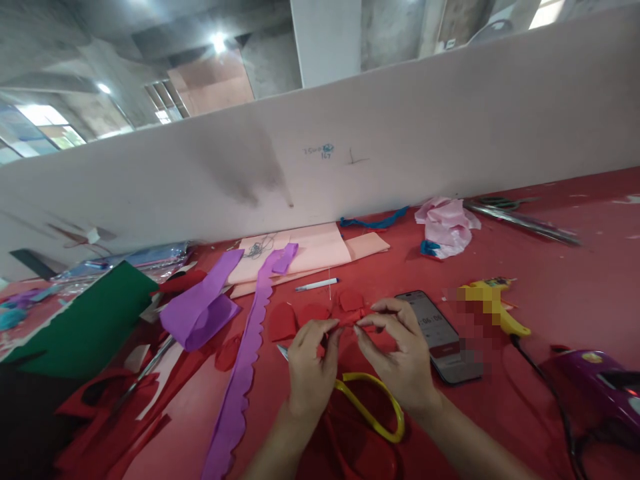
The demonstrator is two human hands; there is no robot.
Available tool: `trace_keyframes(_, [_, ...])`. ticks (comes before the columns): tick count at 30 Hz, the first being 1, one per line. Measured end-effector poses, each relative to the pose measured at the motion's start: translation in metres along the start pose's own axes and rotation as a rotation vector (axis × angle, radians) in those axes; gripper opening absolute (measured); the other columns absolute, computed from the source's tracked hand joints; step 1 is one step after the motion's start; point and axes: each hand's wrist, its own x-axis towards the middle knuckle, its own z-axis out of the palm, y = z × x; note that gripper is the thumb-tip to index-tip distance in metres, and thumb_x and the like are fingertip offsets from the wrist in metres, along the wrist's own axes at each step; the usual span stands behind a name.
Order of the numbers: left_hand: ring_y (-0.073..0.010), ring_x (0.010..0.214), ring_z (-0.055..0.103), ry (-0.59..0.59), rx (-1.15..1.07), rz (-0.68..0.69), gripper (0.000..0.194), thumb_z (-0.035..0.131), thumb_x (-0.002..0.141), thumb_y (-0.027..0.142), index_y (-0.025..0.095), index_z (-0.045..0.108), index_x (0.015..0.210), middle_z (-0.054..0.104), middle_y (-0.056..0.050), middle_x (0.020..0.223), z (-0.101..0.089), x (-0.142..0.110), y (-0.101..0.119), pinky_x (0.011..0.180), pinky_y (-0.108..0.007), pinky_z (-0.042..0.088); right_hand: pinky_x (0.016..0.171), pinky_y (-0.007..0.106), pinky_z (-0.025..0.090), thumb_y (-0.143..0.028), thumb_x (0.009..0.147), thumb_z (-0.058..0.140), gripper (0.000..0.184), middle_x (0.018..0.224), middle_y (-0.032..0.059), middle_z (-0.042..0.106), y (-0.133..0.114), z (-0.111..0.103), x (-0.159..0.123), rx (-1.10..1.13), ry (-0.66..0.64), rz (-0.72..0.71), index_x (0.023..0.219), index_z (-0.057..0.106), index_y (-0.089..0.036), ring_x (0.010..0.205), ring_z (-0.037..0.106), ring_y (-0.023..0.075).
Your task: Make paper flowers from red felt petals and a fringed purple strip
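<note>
My left hand (314,357) and my right hand (399,347) meet above the red tabletop, fingertips pinched on a small red fabric piece (350,321). The fingers partly cover it, so its full outline is hidden. Several rounded red cut pieces (283,323) lie just beyond and to the left of my hands. Below my wrists rest scissors with yellow handles (373,417), their blades partly behind my left hand. A white pen (317,285) lies past the red pieces. A phone (440,337) with a timer on its screen is right beside my right hand.
To the left are a scalloped purple strip (245,373), a folded purple band (200,317), red scraps (100,427) and a green sheet (90,320). Peach sheets (320,247) lie behind. A yellow glue gun (495,303), its cord and a purple device (595,387) are right. A white partition (425,133) stands behind.
</note>
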Motion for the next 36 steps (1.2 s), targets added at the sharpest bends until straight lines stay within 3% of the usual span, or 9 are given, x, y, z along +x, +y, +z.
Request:
trace_keyframes(7, [-0.0160, 0.073, 0.063, 0.000, -0.001, 0.010, 0.012, 0.058, 0.084, 0.019, 0.022, 0.069, 0.088, 0.070, -0.003, 0.079, 0.003, -0.004, -0.002, 0.071, -0.026, 0.047, 0.075, 0.034, 0.050, -0.013, 0.082, 0.063, 0.012, 0.097, 0.0049, 0.051, 0.002, 0.001, -0.002, -0.066, 0.032, -0.059, 0.087, 0.065, -0.024, 0.087, 0.056, 0.0185])
trace_keyframes(13, [-0.0155, 0.067, 0.060, -0.105, -0.268, -0.315, 0.010, 0.063, 0.080, 0.026, 0.018, 0.070, 0.080, 0.069, -0.003, 0.072, 0.002, 0.002, 0.005, 0.065, -0.025, 0.045, 0.075, 0.034, 0.048, -0.008, 0.079, 0.065, 0.020, 0.093, 0.0048, 0.055, 0.005, 0.000, -0.004, -0.190, -0.003, -0.207, 0.091, 0.067, -0.023, 0.085, 0.055, 0.0190])
trace_keyframes(17, [-0.0112, 0.056, 0.050, -0.149, -0.489, -0.493, 0.012, 0.067, 0.073, 0.027, 0.016, 0.067, 0.069, 0.059, 0.002, 0.060, 0.000, 0.008, 0.009, 0.057, -0.022, 0.040, 0.073, 0.035, 0.049, -0.010, 0.080, 0.065, 0.019, 0.093, 0.0053, 0.054, 0.005, 0.000, -0.005, -0.203, 0.039, -0.205, 0.092, 0.068, -0.025, 0.086, 0.054, 0.0199])
trace_keyframes(20, [-0.0093, 0.055, 0.046, -0.152, -0.552, -0.529, 0.014, 0.067, 0.073, 0.028, 0.016, 0.065, 0.068, 0.056, 0.003, 0.059, 0.000, 0.011, 0.008, 0.056, -0.020, 0.037, 0.074, 0.035, 0.049, -0.014, 0.081, 0.064, 0.014, 0.093, 0.0058, 0.055, 0.003, 0.001, -0.004, -0.108, 0.039, -0.106, 0.088, 0.068, -0.025, 0.086, 0.056, 0.0203])
trace_keyframes(24, [-0.0088, 0.056, 0.044, -0.158, -0.548, -0.532, 0.014, 0.067, 0.074, 0.028, 0.016, 0.064, 0.068, 0.054, 0.004, 0.059, 0.001, 0.011, 0.004, 0.056, -0.020, 0.036, 0.070, 0.033, 0.049, -0.022, 0.084, 0.060, 0.005, 0.082, 0.0040, 0.061, 0.001, 0.000, 0.000, 0.113, -0.088, 0.204, 0.081, 0.064, -0.022, 0.076, 0.058, 0.0186])
trace_keyframes(29, [-0.0108, 0.062, 0.049, -0.130, -0.466, -0.488, 0.009, 0.064, 0.076, 0.025, 0.016, 0.064, 0.073, 0.058, 0.003, 0.064, 0.005, 0.009, 0.001, 0.061, -0.021, 0.039, 0.074, 0.034, 0.049, -0.034, 0.081, 0.065, 0.017, 0.087, 0.0060, 0.069, 0.002, 0.000, 0.004, 0.352, -0.176, 0.574, 0.086, 0.065, -0.019, 0.081, 0.062, 0.0201])
trace_keyframes(32, [-0.0132, 0.067, 0.054, -0.114, -0.348, -0.422, 0.008, 0.064, 0.077, 0.024, 0.017, 0.066, 0.075, 0.063, 0.001, 0.069, 0.006, 0.008, 0.000, 0.066, -0.023, 0.041, 0.076, 0.034, 0.049, -0.036, 0.077, 0.069, 0.021, 0.086, 0.0060, 0.071, 0.005, 0.002, 0.005, 0.447, -0.173, 0.701, 0.086, 0.068, -0.017, 0.080, 0.063, 0.0196])
trace_keyframes(36, [-0.0145, 0.071, 0.057, -0.097, -0.243, -0.325, 0.006, 0.063, 0.078, 0.021, 0.018, 0.068, 0.077, 0.066, -0.001, 0.074, 0.006, 0.007, 0.000, 0.070, -0.024, 0.043, 0.077, 0.033, 0.048, -0.035, 0.073, 0.071, 0.019, 0.081, 0.0034, 0.070, 0.009, 0.005, 0.004, 0.570, -0.124, 0.769, 0.082, 0.070, -0.018, 0.076, 0.061, 0.0177])
